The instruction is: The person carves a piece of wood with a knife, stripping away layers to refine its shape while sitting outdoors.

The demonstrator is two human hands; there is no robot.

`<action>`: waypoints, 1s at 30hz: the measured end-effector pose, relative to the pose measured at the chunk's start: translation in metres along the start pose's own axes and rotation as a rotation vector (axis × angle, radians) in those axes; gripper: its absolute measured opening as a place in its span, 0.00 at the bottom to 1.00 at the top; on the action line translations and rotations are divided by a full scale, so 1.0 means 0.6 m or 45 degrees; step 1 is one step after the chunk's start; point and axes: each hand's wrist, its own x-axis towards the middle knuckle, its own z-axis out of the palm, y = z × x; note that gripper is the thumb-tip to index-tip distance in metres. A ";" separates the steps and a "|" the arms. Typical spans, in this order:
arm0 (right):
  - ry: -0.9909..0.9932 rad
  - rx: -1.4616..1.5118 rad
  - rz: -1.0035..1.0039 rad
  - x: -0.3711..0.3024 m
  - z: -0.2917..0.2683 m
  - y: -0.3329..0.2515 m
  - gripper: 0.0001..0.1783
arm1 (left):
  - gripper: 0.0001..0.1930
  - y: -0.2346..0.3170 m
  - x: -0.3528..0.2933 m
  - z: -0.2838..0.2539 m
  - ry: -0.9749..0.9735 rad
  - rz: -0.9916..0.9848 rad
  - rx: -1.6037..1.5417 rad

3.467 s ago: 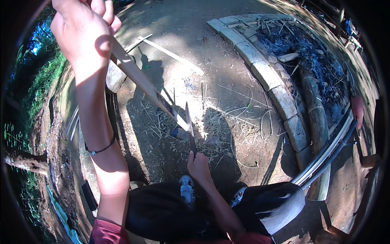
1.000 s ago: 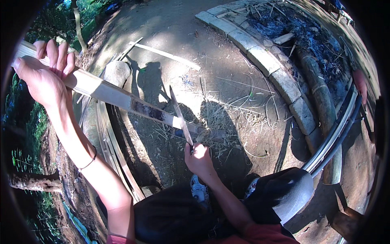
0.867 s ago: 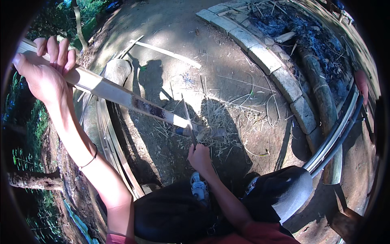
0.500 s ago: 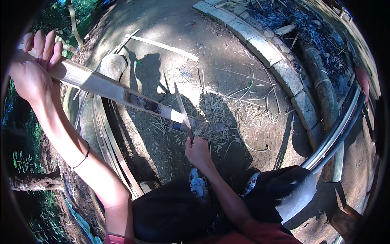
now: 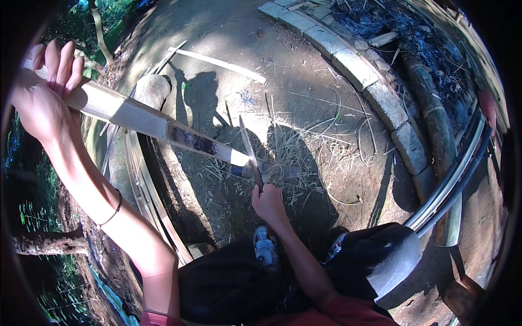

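Our left hand (image 5: 44, 103), raised at the upper left, is closed around the upper part of a long, flat wooden strip (image 5: 144, 118), its fingers bent over the far edge. The strip slants down to the right, toward the middle of the view, with a dark stained patch along its lower half and a bright, pale end. Our right hand (image 5: 267, 204) is pressed together in a fist around the handle of a knife (image 5: 248, 142). The blade points up and a little to the left, crossing the strip's pale end; we cannot tell how deep the edge sits in the wood.

Below and beyond that crossing, thin curled shavings (image 5: 296, 146) lie scattered over the bare ground. Near our left forearm we have a bundle of long strips (image 5: 147, 190), and beyond it a rounded stone (image 5: 153, 89). A thin pale slat (image 5: 220, 64) lies farther out. To the right, a curved stone kerb (image 5: 383, 106) borders a patch of ash, with a thick pole (image 5: 435, 122) just beside it. We wear a dark cord (image 5: 112, 212) on the left forearm, and one pale shoe (image 5: 265, 247) shows beneath our black trousers (image 5: 228, 288).
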 end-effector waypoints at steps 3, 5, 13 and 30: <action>0.014 -0.010 0.065 0.006 0.012 0.049 0.21 | 0.28 0.021 -0.013 0.010 -0.020 -0.175 -0.354; 0.008 -0.018 0.043 0.003 -0.002 0.033 0.20 | 0.28 0.003 -0.001 0.005 -0.112 -0.180 -0.421; 0.010 -0.035 0.018 -0.020 0.006 0.019 0.21 | 0.27 0.013 -0.002 0.014 -0.107 -0.195 -0.389; 0.009 -0.038 0.130 -0.006 0.025 0.095 0.20 | 0.26 -0.004 0.008 0.017 0.100 -0.286 -0.335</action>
